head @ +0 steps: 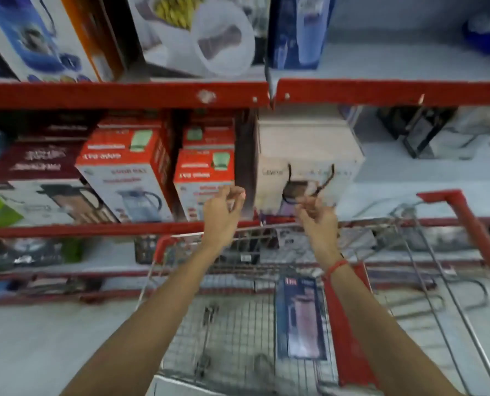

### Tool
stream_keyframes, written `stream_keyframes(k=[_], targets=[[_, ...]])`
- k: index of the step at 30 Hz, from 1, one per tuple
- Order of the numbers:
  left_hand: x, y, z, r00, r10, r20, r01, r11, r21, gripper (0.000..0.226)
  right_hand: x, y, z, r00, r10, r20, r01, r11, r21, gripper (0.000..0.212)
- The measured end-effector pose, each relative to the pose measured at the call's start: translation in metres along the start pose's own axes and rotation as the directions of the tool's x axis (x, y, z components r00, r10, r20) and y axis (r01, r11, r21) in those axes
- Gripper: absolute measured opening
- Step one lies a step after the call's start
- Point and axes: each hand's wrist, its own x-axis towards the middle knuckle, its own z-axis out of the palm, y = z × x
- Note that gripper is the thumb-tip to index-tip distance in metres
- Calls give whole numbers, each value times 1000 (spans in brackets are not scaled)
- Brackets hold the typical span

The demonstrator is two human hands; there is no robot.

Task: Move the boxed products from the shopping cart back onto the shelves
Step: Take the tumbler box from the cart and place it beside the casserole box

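the right hand (316, 214) pinches the dark cord handle (322, 182) of a white box (306, 155) that sits on the middle shelf (409, 172). the left hand (224, 212) hovers beside it, fingers loosely curled, holding nothing. red kettle boxes (129, 170) stand left; their print is too blurred to read. a blue box (299, 315) lies in the shopping cart (349, 324) below.

Two bare forearms without sleeves, thin red thread bracelet (336, 266) on the right wrist, no rings visible
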Motion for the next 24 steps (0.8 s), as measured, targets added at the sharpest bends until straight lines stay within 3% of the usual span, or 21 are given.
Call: stream_keyframes(k=[2, 6, 10, 13, 14, 18, 20, 24], targets=[[-25, -18, 31, 990, -91, 108, 87, 996, 36, 17, -17, 46, -12, 990, 134, 41, -128, 985, -117, 5], [-70, -51, 90, 915, -296, 275, 289, 955, 66, 16, -43, 107, -37, 899, 423, 111, -350, 849, -396, 18], [-112, -89, 139, 740, -535, 407, 544, 832, 105, 14, -52, 167, -52, 814, 567, 126, -435, 739, -514, 29], [-135, -118, 168, 647, -649, 401, 656, 741, 142, 13, -63, 202, -60, 695, 710, 112, -561, 633, -533, 3], [-140, -123, 175, 623, -678, 391, 673, 719, 175, 15, -65, 214, -61, 658, 746, 103, -601, 603, -525, 11], [-139, -143, 202, 585, -731, 351, 707, 672, 221, 23, -58, 252, -63, 585, 802, 120, -654, 554, -516, 46], [-136, -154, 214, 552, -766, 331, 734, 634, 243, 29, -53, 264, -61, 587, 802, 111, -651, 550, -524, 46], [-137, -159, 235, 388, -809, 441, 750, 555, 358, 51, -45, 269, -54, 583, 806, 98, -633, 527, -567, 40]])
